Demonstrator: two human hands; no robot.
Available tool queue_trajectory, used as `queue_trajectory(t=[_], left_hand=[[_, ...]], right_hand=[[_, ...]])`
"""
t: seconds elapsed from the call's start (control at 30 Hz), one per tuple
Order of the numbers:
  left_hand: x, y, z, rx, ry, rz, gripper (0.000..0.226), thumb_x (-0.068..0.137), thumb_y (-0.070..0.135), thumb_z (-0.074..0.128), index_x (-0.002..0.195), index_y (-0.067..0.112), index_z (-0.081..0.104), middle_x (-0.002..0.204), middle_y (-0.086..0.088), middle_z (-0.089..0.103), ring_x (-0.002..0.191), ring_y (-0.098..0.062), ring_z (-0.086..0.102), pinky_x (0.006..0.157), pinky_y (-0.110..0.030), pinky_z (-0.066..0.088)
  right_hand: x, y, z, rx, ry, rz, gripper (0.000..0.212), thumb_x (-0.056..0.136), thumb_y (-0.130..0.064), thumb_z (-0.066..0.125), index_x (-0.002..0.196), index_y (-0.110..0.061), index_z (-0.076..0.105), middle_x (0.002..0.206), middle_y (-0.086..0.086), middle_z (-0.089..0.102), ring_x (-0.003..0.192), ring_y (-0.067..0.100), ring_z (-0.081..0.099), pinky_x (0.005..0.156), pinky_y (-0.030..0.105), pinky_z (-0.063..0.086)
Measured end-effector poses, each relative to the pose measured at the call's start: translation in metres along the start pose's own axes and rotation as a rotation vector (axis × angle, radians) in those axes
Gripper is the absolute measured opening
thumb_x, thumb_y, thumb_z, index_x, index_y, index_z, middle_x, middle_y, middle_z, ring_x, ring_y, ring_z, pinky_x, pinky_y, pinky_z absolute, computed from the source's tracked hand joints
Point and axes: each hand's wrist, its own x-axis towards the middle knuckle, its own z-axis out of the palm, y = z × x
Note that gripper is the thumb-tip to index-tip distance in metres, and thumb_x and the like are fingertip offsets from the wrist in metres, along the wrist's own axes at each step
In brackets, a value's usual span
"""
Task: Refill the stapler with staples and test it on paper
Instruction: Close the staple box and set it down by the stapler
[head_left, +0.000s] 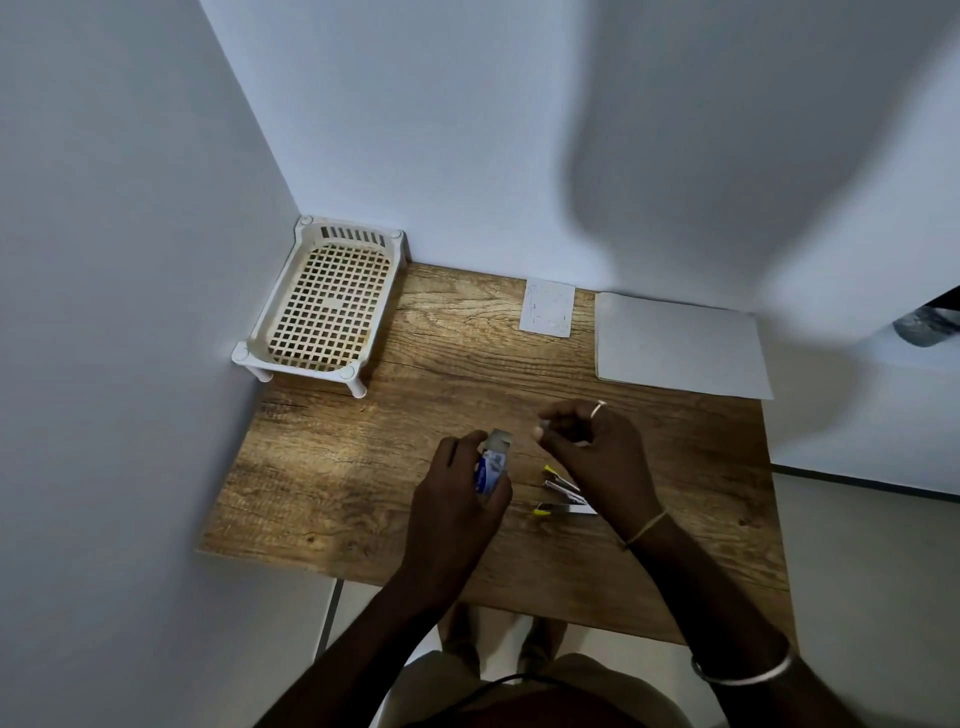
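Note:
My left hand (457, 499) grips a small blue-and-white staple box (492, 465), held upright just above the wooden table (363, 467) with its open end up. To its right, my right hand (597, 447) hovers with fingers curled and pinched together; something small may be between the fingertips, but I cannot tell. The stapler (563, 496), metal with yellow ends, lies opened out on the table under my right wrist, partly hidden. A stack of white paper (680, 345) lies at the back right. A small white paper slip (548, 307) lies at the back centre.
A cream plastic lattice tray (324, 306) on short legs stands in the back left corner against the walls. White walls close the table on the left and back. The table's right edge drops to a tiled floor.

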Motion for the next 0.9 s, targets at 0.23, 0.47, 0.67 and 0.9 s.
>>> queue_trajectory(t=[0.23, 0.47, 0.67, 0.9], left_hand=[[0.006, 0.017, -0.008, -0.037, 0.075, 0.047, 0.052, 0.087, 0.024, 0.078, 0.132, 0.014, 0.056, 0.113, 0.000, 0.060, 0.090, -0.006, 0.062, 0.068, -0.019, 0.057], [0.007, 0.021, -0.010, -0.055, 0.092, 0.023, 0.057, 0.085, 0.024, 0.080, 0.136, 0.014, 0.054, 0.116, 0.000, 0.061, 0.092, -0.003, 0.060, 0.070, -0.010, 0.052], [0.006, 0.021, -0.010, -0.050, 0.085, 0.017, 0.059, 0.085, 0.025, 0.079, 0.137, 0.014, 0.053, 0.115, 0.000, 0.061, 0.090, -0.001, 0.058, 0.069, -0.008, 0.049], [0.004, 0.023, -0.008, -0.045, 0.072, 0.014, 0.058, 0.086, 0.025, 0.078, 0.137, 0.015, 0.054, 0.113, 0.000, 0.061, 0.088, 0.000, 0.056, 0.065, -0.002, 0.042]], right_hand=[[0.011, -0.028, 0.022, -0.099, -0.008, -0.174, 0.012, 0.082, -0.017, 0.080, 0.089, -0.027, 0.077, 0.080, -0.017, 0.072, 0.078, -0.004, 0.066, 0.063, 0.006, 0.047], [0.012, -0.028, 0.023, -0.232, -0.003, -0.248, 0.009, 0.081, -0.022, 0.080, 0.087, -0.027, 0.076, 0.084, -0.015, 0.069, 0.073, 0.000, 0.060, 0.064, 0.013, 0.045], [0.012, -0.028, 0.019, -0.256, -0.025, -0.220, 0.010, 0.082, -0.023, 0.080, 0.091, -0.027, 0.080, 0.083, -0.014, 0.070, 0.068, -0.005, 0.057, 0.061, 0.004, 0.036], [0.014, -0.025, 0.013, -0.338, -0.041, -0.233, 0.010, 0.091, -0.025, 0.072, 0.097, -0.026, 0.080, 0.087, -0.010, 0.071, 0.075, 0.006, 0.060, 0.068, 0.030, 0.052]])
